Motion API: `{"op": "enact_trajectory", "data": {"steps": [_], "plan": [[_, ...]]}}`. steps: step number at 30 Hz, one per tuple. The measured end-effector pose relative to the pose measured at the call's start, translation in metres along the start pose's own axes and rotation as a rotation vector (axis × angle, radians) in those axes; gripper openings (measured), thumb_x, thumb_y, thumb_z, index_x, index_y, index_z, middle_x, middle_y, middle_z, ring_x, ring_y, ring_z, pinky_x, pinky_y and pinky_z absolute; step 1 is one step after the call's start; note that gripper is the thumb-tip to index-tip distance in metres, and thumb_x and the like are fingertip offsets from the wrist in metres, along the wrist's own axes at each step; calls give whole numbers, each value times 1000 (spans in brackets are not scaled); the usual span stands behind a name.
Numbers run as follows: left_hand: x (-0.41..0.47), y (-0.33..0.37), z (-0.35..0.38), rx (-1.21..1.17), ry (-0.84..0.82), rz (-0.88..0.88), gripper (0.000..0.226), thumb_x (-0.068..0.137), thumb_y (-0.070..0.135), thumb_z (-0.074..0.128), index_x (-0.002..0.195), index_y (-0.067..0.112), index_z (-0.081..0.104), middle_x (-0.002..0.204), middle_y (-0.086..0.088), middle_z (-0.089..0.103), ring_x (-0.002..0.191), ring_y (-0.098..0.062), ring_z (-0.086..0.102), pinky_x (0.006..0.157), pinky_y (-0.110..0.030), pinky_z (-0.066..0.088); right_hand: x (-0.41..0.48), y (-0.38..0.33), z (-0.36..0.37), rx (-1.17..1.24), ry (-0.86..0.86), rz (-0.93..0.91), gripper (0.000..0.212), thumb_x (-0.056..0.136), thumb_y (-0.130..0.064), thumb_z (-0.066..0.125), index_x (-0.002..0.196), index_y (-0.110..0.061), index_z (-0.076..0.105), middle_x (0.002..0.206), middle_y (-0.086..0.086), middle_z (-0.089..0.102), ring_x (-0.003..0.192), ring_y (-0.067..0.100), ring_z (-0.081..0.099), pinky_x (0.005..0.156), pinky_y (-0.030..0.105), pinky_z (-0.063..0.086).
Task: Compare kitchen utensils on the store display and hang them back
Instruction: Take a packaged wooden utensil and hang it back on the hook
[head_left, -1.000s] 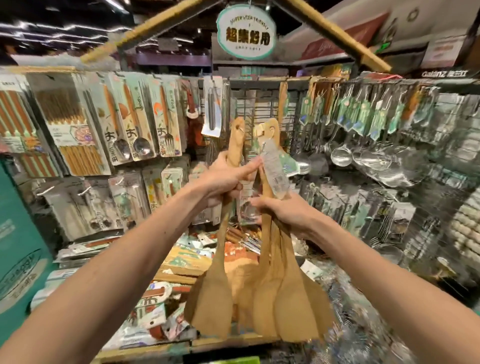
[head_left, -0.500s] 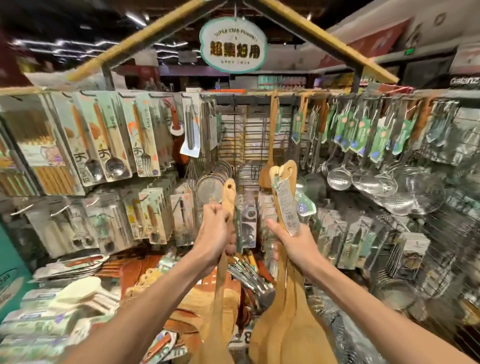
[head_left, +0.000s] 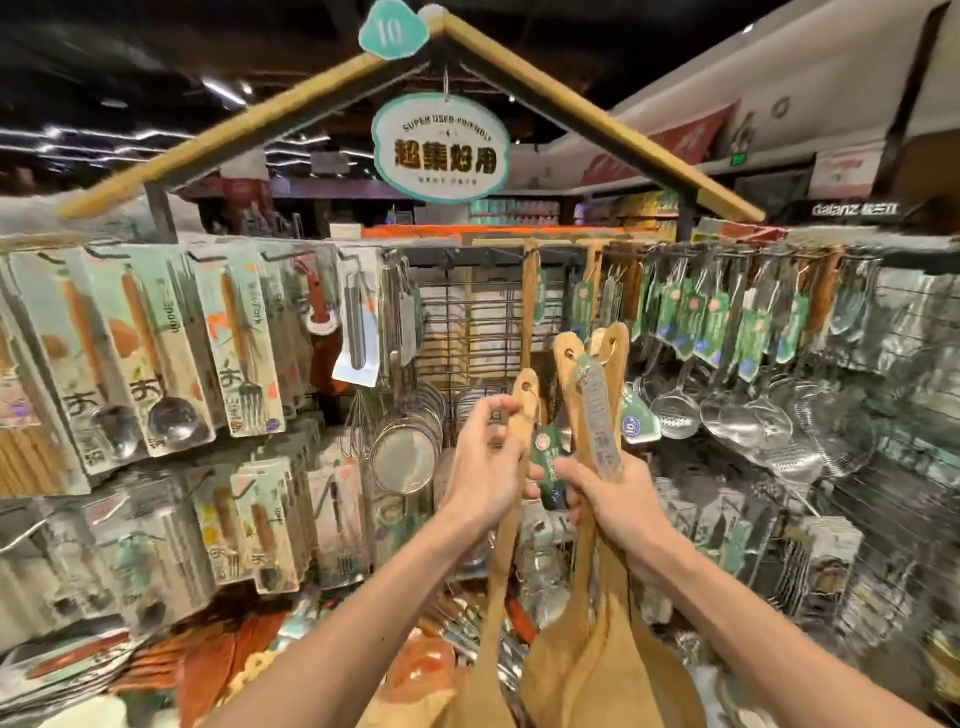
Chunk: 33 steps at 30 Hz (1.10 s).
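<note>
Left hand (head_left: 485, 470): raised in front of the display, grip closed round the handle of a single spatula (head_left: 511, 525), thumb and fingers pinching it just below its hang hole.
Single spatula: wooden, upright, hole end up, blade down near the bottom edge of the view; a green tag (head_left: 546, 457) hangs beside its handle, between the two hands.
Right hand (head_left: 615, 501): grip closed round the handles of a bunch of spatulas (head_left: 597, 623), held just beside the left hand.
Bunch of spatulas: wooden, at least two handles with hang holes sticking up above the fist, blades overlapping low in the view; exact count cannot be told. A clear label strip (head_left: 600, 415) lies down the front of the handles.
Display rack (head_left: 467, 322): wire grid straight ahead, behind both hands, under a wooden roof frame.
Hanging spatula (head_left: 530, 306): one wooden handle on a hook at the top of the rack, above the hands.
Left of rack: carded spoons (head_left: 156, 353) and forks in rows.
Right of rack: steel ladles (head_left: 727, 410) and skimmers with green tags.
Sign (head_left: 440, 148): oval, hung from the roof peak.
</note>
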<state>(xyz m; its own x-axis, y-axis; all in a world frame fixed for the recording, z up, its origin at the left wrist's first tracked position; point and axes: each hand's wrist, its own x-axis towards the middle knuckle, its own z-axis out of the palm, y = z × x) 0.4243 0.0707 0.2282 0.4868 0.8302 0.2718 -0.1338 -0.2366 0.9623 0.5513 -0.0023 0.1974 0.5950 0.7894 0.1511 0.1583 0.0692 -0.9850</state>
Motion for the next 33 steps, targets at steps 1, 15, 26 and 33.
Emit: {"op": "enact_trajectory", "data": {"steps": [1, 15, 26, 33], "plan": [[6, 3, 2, 15, -6, 12, 17, 105, 11, 48, 117, 23, 50, 109, -14, 59, 68, -22, 68, 58, -37, 61, 4, -4, -1, 16, -5, -6, 13, 90, -20, 71, 92, -9, 63, 55, 0, 60, 47, 14, 56, 50, 30, 50], [55, 16, 29, -128, 4, -81, 32, 102, 8, 43, 129, 21, 53, 104, -9, 72, 51, -21, 62, 47, -34, 55, 62, -28, -36, 199, -106, 22, 20, 91, -24, 70, 107, -14, 67, 87, 6, 78, 45, 8, 58, 45, 23, 48], [57, 12, 58, 26, -92, 4, 12, 104, 27, 52, 107, 26, 63, 67, -5, 62, 50, -22, 60, 46, -33, 52, 88, -53, -60, 414, -140, 64, 17, 87, -16, 72, 101, -7, 71, 65, 0, 70, 42, 10, 52, 40, 22, 48], [61, 12, 56, 31, -68, 19, 15, 106, 17, 45, 117, 14, 54, 93, -13, 71, 74, -25, 73, 73, -40, 62, 92, -57, -70, 395, -74, 20, 18, 85, -8, 74, 101, -10, 68, 88, 12, 76, 48, 14, 55, 43, 22, 49]]}}
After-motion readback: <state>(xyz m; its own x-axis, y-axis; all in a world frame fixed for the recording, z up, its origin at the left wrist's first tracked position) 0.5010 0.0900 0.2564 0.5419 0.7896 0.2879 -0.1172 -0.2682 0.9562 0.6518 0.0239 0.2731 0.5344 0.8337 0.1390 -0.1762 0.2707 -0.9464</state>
